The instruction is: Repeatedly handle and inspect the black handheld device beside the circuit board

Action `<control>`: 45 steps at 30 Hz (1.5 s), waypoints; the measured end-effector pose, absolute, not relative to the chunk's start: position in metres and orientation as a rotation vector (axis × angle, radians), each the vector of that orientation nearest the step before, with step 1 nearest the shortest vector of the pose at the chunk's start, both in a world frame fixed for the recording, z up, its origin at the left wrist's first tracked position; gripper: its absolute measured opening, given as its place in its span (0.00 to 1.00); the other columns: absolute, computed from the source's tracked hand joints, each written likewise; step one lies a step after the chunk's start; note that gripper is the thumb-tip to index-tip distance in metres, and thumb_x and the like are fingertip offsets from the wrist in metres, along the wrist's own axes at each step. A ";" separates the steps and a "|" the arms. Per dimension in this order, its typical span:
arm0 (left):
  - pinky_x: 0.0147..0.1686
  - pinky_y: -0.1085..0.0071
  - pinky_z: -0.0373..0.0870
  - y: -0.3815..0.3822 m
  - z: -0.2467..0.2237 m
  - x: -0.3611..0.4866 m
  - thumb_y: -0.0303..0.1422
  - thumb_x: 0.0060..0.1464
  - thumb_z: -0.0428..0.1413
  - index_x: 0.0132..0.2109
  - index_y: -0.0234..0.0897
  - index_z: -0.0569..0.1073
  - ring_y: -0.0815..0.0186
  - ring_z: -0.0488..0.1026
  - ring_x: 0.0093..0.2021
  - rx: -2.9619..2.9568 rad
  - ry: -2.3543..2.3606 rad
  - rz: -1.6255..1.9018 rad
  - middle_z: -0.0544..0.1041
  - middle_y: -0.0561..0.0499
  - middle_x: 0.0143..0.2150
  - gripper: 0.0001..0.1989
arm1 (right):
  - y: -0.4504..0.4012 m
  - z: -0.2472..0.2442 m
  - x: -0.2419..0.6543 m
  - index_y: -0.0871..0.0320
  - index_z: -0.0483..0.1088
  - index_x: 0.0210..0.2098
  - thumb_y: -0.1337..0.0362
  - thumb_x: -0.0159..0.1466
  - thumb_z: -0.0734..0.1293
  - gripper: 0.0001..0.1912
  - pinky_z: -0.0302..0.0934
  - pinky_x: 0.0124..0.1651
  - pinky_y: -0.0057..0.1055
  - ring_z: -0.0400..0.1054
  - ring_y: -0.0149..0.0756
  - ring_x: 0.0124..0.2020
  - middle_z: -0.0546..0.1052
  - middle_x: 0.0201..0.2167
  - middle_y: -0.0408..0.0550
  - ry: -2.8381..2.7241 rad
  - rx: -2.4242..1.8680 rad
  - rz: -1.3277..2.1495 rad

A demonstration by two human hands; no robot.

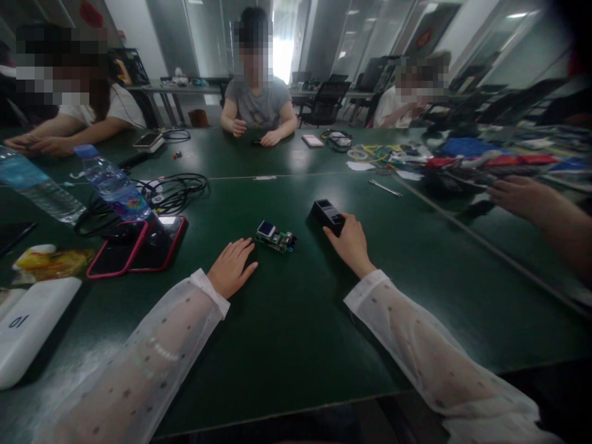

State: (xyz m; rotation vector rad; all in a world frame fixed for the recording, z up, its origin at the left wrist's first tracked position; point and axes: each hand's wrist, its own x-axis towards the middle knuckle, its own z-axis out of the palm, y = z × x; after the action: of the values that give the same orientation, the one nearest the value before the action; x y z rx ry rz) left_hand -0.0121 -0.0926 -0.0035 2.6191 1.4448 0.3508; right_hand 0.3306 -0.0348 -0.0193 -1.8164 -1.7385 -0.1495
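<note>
My left hand point(232, 266) lies flat on the green table, fingers stretched out and holding nothing. Just beyond its fingertips is a small circuit board point(276, 238) with a little square screen and several parts mounted on it. My right hand point(350, 245) is wrapped round the near end of a black box-shaped device point(327, 213) with a grey face. The device rests on the table, its far end turned up and to the left; my fingers hide its near end.
On the left are two phones with red edges point(160, 246), water bottles point(113, 185), black cables point(185, 188) and a white case point(37, 327). A wrench point(386, 188) lies farther right. Tangled wires point(379, 154) spread behind it. Another person's hand point(522, 196) reaches in at right; several people sit around.
</note>
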 end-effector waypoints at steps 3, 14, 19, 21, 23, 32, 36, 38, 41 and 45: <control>0.65 0.54 0.51 -0.092 -0.005 -0.012 0.44 0.66 0.41 0.65 0.30 0.58 0.56 0.54 0.68 2.627 1.443 0.349 0.59 0.40 0.67 0.28 | -0.035 -0.020 0.330 0.70 0.60 0.55 0.51 0.61 0.64 0.32 0.64 0.46 0.52 0.66 0.58 0.48 0.71 0.49 0.68 -1.750 -1.824 -0.172; 0.64 0.53 0.53 -0.090 -0.008 -0.013 0.45 0.66 0.40 0.64 0.30 0.59 0.55 0.55 0.67 2.633 1.435 0.356 0.60 0.40 0.67 0.28 | -0.035 -0.019 0.329 0.71 0.60 0.56 0.55 0.61 0.64 0.31 0.65 0.46 0.51 0.66 0.58 0.48 0.71 0.49 0.68 -1.763 -1.832 -0.183; 0.65 0.54 0.51 -0.090 -0.008 -0.013 0.44 0.66 0.42 0.64 0.29 0.60 0.55 0.55 0.67 2.653 1.438 0.357 0.60 0.40 0.67 0.28 | -0.035 -0.019 0.328 0.71 0.60 0.56 0.57 0.61 0.64 0.30 0.64 0.47 0.51 0.67 0.57 0.47 0.71 0.49 0.68 -1.764 -1.850 -0.209; 0.65 0.53 0.52 -0.090 -0.008 -0.013 0.44 0.66 0.42 0.64 0.29 0.59 0.55 0.55 0.67 2.652 1.439 0.358 0.60 0.40 0.66 0.28 | -0.035 -0.019 0.328 0.71 0.60 0.56 0.57 0.61 0.64 0.29 0.64 0.47 0.51 0.66 0.57 0.48 0.71 0.49 0.68 -1.768 -1.840 -0.204; 0.65 0.53 0.52 -0.090 -0.007 -0.013 0.44 0.66 0.41 0.64 0.30 0.59 0.55 0.55 0.67 2.651 1.437 0.370 0.60 0.40 0.66 0.28 | -0.036 -0.019 0.328 0.71 0.60 0.56 0.57 0.61 0.64 0.29 0.64 0.47 0.51 0.66 0.57 0.48 0.71 0.49 0.68 -1.768 -1.825 -0.199; 0.64 0.52 0.53 -0.091 -0.006 -0.012 0.44 0.66 0.41 0.64 0.30 0.59 0.55 0.55 0.67 2.640 1.433 0.374 0.60 0.40 0.67 0.28 | -0.035 -0.023 0.328 0.71 0.57 0.58 0.57 0.59 0.65 0.34 0.61 0.51 0.55 0.62 0.59 0.52 0.68 0.52 0.70 -1.721 -1.749 -0.183; 0.65 0.52 0.52 -0.091 -0.007 -0.012 0.44 0.66 0.42 0.64 0.29 0.59 0.55 0.55 0.67 2.640 1.434 0.369 0.60 0.40 0.67 0.28 | -0.034 -0.025 0.328 0.69 0.58 0.59 0.59 0.60 0.64 0.31 0.59 0.54 0.55 0.62 0.57 0.54 0.68 0.52 0.68 -1.738 -1.657 -0.164; 0.65 0.52 0.53 -0.091 -0.007 -0.013 0.44 0.66 0.42 0.64 0.30 0.59 0.55 0.55 0.67 2.642 1.434 0.379 0.61 0.40 0.66 0.28 | -0.034 -0.024 0.327 0.68 0.59 0.57 0.60 0.61 0.63 0.28 0.59 0.54 0.55 0.62 0.56 0.53 0.68 0.51 0.67 -1.735 -1.630 -0.125; 0.64 0.52 0.53 -0.090 -0.008 -0.013 0.44 0.66 0.42 0.64 0.30 0.59 0.55 0.55 0.67 2.642 1.432 0.388 0.61 0.40 0.66 0.28 | -0.038 -0.018 0.319 0.65 0.61 0.56 0.61 0.61 0.64 0.26 0.60 0.54 0.54 0.65 0.53 0.52 0.69 0.50 0.65 -1.700 -1.551 -0.066; 0.64 0.52 0.54 -0.089 -0.011 -0.014 0.45 0.66 0.41 0.64 0.30 0.59 0.54 0.56 0.67 2.648 1.425 0.394 0.61 0.40 0.66 0.28 | -0.051 -0.003 0.297 0.61 0.58 0.60 0.60 0.64 0.64 0.27 0.64 0.52 0.49 0.67 0.48 0.49 0.68 0.52 0.61 -1.722 -1.348 0.010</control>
State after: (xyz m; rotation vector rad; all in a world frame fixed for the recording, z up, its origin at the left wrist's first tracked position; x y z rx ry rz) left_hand -0.0142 -0.0890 -0.0111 2.6475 1.4245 0.3941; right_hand 0.2965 -0.0513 -0.0032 -1.3477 -1.7223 0.0103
